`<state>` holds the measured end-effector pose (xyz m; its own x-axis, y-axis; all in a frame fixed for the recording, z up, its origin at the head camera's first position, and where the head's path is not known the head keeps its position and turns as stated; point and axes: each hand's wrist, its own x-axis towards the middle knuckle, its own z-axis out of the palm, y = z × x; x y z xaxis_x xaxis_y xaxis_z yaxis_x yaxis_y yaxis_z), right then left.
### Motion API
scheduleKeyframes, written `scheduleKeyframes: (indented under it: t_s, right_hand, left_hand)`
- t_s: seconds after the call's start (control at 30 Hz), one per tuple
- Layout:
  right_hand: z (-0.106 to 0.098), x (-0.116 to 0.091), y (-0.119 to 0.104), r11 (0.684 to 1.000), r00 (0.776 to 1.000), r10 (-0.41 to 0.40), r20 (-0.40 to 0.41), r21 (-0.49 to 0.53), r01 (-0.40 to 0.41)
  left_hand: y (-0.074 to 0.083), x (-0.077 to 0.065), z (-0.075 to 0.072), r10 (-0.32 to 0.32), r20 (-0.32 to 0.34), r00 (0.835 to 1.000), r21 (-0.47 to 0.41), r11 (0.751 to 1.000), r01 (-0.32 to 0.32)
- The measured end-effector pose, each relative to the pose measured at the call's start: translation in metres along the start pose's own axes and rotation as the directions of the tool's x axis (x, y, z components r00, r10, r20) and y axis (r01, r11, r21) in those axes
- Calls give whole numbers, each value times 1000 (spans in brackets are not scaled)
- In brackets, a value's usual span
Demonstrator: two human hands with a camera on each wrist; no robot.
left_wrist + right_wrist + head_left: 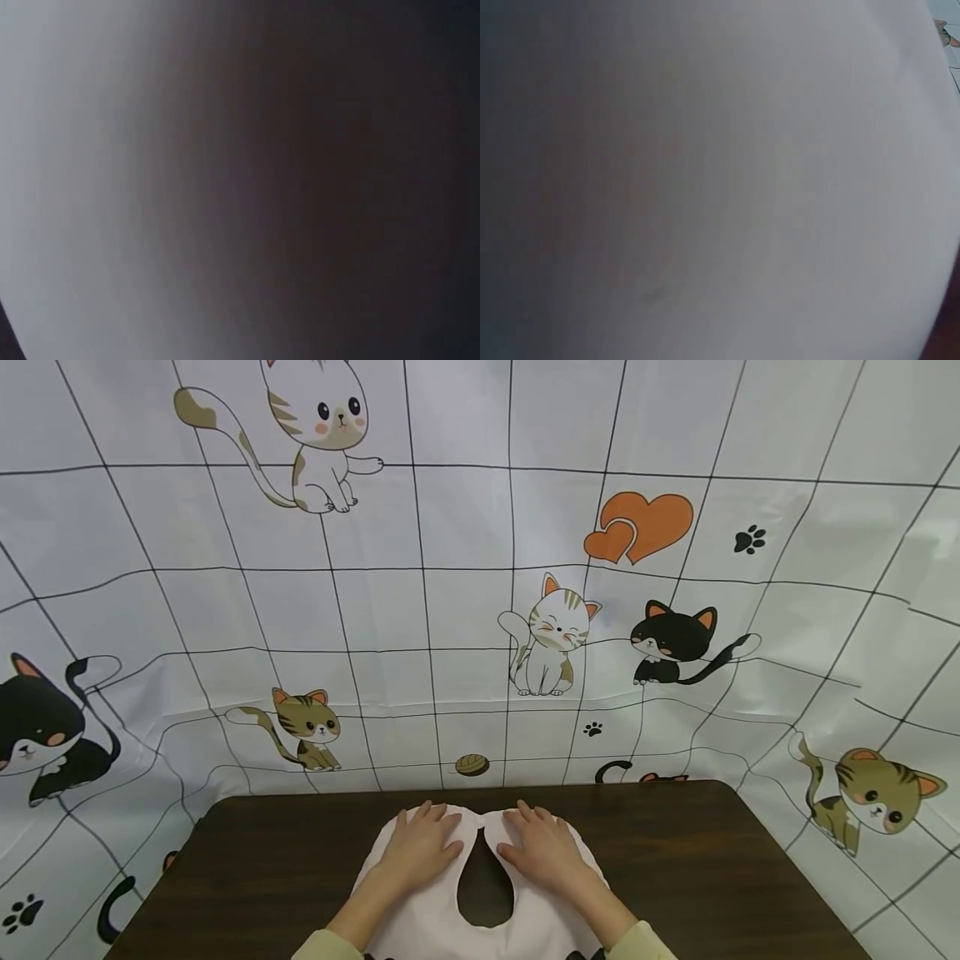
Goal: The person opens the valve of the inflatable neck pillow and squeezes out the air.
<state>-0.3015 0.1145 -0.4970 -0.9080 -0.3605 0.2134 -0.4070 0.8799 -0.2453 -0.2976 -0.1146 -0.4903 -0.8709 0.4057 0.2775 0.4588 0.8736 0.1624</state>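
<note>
A pale pink bib (480,943) lies spread on the dark wooden table, its teardrop-shaped neck opening in the middle and its two rounded ends close together at the far side. On its left half rests my left hand (417,850), palm down with the fingers extended toward the far edge. My right hand (547,850) lies the same way on the right half. Dark printed spots show at the bib's near part, partly cut off by the frame. Pale cloth (817,187) fills most of the right wrist view, while the left wrist view is only a close blur.
The brown table (675,860) has rounded far corners and extends to both sides of the bib. Behind and around it hangs a white grid-lined sheet (465,610) printed with cats, paw prints and orange hearts (660,522).
</note>
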Motion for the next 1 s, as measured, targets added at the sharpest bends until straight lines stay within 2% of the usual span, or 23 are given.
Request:
scheduleKeyframes:
  t_s: [0.33,0.63,0.9,1.0]
  right_hand:
    - [4,-2,-1,999,999,-4,35,-45,6]
    - [3,-4,-3,999,999,-15,41,-29,16]
    - [3,-5,-1,998,999,-43,10,-40,43]
    - [-3,-7,-2,999,999,-32,-13,-28,31]
  left_hand:
    - [2,0,1,13,9,1000,3,1000,-13]
    - [-1,-5,5,-2,10,1000,-23,1000,2]
    - [-3,-6,5,3,-7,1000,5,1000,-3]
    - [-2,-7,0,-11,-28,1000,67,998,13]
